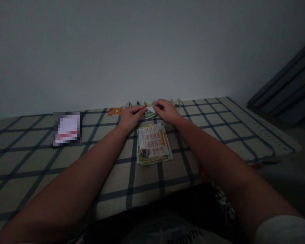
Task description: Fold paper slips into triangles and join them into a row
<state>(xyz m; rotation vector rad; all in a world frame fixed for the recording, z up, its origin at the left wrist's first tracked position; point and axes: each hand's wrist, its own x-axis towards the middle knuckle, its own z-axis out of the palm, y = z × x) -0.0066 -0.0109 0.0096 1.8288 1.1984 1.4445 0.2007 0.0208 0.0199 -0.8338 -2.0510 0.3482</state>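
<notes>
Between my two hands is a small folded piece of paper, white on top with a green printed part below. My left hand pinches its left side with thumb and fingers. From the right, my right hand grips the paper's other side, fingers bent and thumb against it. Just below the hands lies a stack of printed sheets with orange and white blocks. Behind the hands, several small folded paper pieces stand in a row near the wall, partly hidden by my fingers.
A checked cloth covers the table, with an orange cartoon print near its far edge. At left lies a blurred-out flat device. A pale wall rises behind, and a dark curtain hangs at right.
</notes>
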